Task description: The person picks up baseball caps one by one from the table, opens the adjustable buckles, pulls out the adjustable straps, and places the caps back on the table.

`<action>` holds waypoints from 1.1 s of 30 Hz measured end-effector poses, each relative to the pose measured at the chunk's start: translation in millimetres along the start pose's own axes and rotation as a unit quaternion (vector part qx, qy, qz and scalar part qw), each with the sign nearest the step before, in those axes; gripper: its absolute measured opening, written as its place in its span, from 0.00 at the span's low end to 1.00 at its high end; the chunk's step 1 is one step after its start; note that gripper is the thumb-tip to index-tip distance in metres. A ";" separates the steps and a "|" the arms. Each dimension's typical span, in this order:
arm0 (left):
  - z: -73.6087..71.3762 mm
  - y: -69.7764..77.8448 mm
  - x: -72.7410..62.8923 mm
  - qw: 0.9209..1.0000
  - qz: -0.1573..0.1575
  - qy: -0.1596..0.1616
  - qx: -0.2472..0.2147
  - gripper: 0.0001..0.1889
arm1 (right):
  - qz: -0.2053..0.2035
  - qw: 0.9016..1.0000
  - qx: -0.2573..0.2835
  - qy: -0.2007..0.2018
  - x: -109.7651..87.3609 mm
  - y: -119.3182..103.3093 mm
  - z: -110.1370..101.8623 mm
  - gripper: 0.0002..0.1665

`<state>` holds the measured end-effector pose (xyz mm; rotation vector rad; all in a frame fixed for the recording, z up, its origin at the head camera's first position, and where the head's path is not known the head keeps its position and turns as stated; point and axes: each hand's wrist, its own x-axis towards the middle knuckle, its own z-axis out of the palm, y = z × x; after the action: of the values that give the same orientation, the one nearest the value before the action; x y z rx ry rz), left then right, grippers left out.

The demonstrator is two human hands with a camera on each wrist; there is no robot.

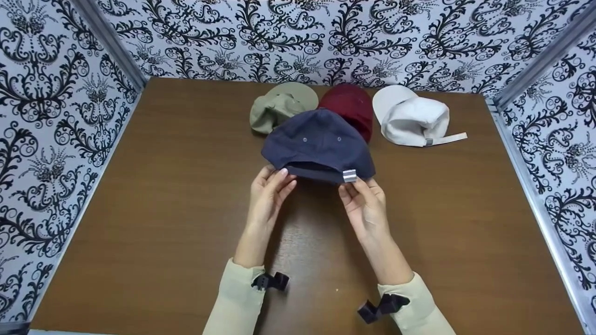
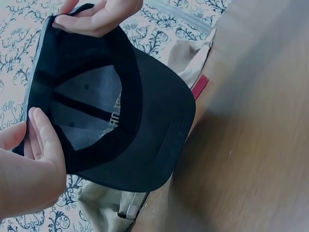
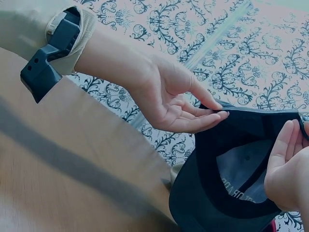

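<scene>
Both hands hold a navy baseball cap up off the table by its back edge. My left hand pinches the left end of the back strap between thumb and fingers. At the other end, near a silver buckle, my right hand pinches the edge. In the left wrist view the cap's dark inside and its brim show, with the brim pointing away from the hands. The right wrist view shows the left hand with thumb and fingers on the rim.
Along the back of the brown table lie an olive cap, a maroon cap and a white cap with a loose strap. The navy cap partly covers the first two. Patterned walls enclose the back and sides.
</scene>
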<state>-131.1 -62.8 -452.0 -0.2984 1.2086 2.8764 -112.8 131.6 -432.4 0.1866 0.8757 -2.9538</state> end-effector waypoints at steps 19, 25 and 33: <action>-13.7 49.7 -22.9 0.807 0.130 0.012 0.576 0.07 | 0.030 0.999 -0.024 -0.009 -6.9 -1.7 -12.2 0.07; 13.4 71.1 -25.1 0.729 0.225 -0.016 0.647 0.06 | 0.044 0.998 -0.040 -0.010 -9.8 -1.2 -18.2 0.10; 49.5 62.8 -8.0 0.702 0.249 -0.119 0.657 0.12 | 0.052 0.996 -0.071 -0.011 -11.6 1.8 -19.4 0.11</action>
<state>-136.8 -71.3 -372.3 0.4781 3.0488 1.3713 -99.1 140.9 -448.1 0.1874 1.0348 -2.7800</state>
